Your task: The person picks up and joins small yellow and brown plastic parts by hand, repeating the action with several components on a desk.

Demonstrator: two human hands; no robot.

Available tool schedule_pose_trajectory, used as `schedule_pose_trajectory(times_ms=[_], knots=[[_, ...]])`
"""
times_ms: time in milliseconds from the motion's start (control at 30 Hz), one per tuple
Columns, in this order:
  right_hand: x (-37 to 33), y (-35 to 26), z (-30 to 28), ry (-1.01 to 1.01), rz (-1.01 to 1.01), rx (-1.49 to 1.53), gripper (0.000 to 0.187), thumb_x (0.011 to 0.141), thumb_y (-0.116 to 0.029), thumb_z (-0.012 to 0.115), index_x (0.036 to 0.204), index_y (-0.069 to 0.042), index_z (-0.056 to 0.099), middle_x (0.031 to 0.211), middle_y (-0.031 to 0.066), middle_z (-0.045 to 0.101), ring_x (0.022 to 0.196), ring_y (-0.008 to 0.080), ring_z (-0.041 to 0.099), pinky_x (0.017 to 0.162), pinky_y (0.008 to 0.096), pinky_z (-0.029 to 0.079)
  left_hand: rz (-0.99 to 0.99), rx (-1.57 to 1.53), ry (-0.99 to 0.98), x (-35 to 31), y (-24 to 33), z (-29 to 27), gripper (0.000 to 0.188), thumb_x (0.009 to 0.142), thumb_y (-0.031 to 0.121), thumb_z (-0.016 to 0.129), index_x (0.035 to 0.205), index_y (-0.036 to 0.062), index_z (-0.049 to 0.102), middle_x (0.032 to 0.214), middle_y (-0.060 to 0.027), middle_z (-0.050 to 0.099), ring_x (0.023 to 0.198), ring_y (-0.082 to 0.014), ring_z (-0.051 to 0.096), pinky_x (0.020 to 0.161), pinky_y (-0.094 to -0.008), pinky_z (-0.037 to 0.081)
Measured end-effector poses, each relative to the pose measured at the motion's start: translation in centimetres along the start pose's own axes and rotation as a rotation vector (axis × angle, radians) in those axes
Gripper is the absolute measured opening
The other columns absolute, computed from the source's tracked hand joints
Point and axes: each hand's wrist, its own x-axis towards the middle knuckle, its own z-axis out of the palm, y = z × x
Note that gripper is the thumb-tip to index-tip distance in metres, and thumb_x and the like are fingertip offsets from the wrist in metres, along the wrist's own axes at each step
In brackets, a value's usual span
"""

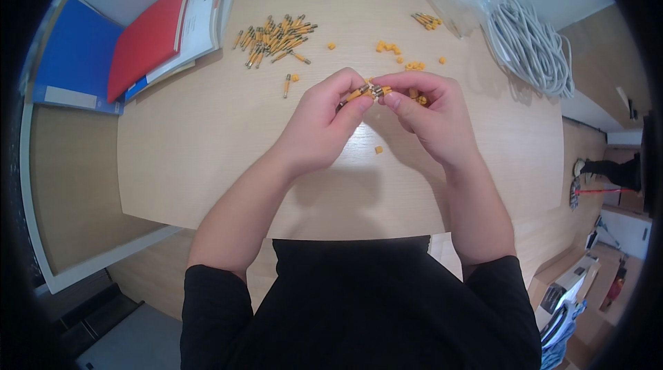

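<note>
Centrally, two hands [323, 118] [438, 116], one loose block [378, 150]

no words or numbers can be read clearly. left of the red folder [148, 45], the blue binder [76, 45] bears a pale label strip [69, 97] along its near edge, its wording not legible. just right of the red folder, the white booklet [199, 25] carries small dark marks that look like print, too blurred to make out.
</note>
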Motion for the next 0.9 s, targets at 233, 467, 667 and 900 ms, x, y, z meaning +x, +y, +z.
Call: schedule_pose_trajectory(times_ms=[233, 467, 667, 900], knots=[[0.1, 0.7, 0.3, 0.053, -0.051, -0.193, 0.012, 0.096, -0.007, 0.071, 0.102, 0.002, 0.076, 0.084, 0.0021, 0.07, 0.079, 0.0067, 0.059, 0.071, 0.0238, 0.048, 0.128, 0.348, 0.095, -0.1, -0.2, -0.2, 0.004, 0.106, 0.005, 0.054, 0.102, 0.0026, 0.054, 0.081, 0.0012, 0.053, 0.071, -0.005, 0.047, 0.063, -0.0233, 0.04], [0.4, 1.5, 0.6, 0.023, 0.022, -0.214, 0.022, 0.101, -0.02, 0.067, 0.093, 0.0, 0.07, 0.072, -0.0032, 0.059, 0.069, 0.0047, 0.05, 0.062, 0.0241, 0.04, 0.118, 0.298, 0.115, 0.0, -0.5, -0.1, 0.004, 0.107, 0.005, 0.052, 0.103, 0.0034, 0.053, 0.081, 0.0014, 0.051, 0.069, -0.0047, 0.045, 0.06, -0.023, 0.039], [0.2, 0.1, 1.0, 0.147, 0.063, 0.07, 0.021, 0.105, -0.018, 0.06, 0.094, -0.002, 0.068, 0.065, -0.0071, 0.049, 0.062, 0.0022, 0.041, 0.057, 0.0235, 0.034, 0.081, 0.174, 0.113, 0.1, -1.0, 0.0, 0.011, 0.11, 0.012, 0.048, 0.102, 0.0055, 0.05, 0.07, 0.0025, 0.046, 0.059, -0.005, 0.042, 0.053, -0.0239, 0.036], [0.3, -0.2, 0.1, -0.035, 0.18, 0.007, 0.014, 0.103, -0.014, 0.06, 0.106, -0.003, 0.068, 0.065, -0.0087, 0.045, 0.062, 0.001, 0.039, 0.057, 0.0221, 0.031, 0.01, 0.155, 0.189, 0.1, -0.6, -0.3, 0.013, 0.107, 0.013, 0.053, 0.101, 0.0015, 0.055, 0.075, -0.0045, 0.053, 0.069, -0.0122, 0.048, 0.064, -0.0303, 0.042]])
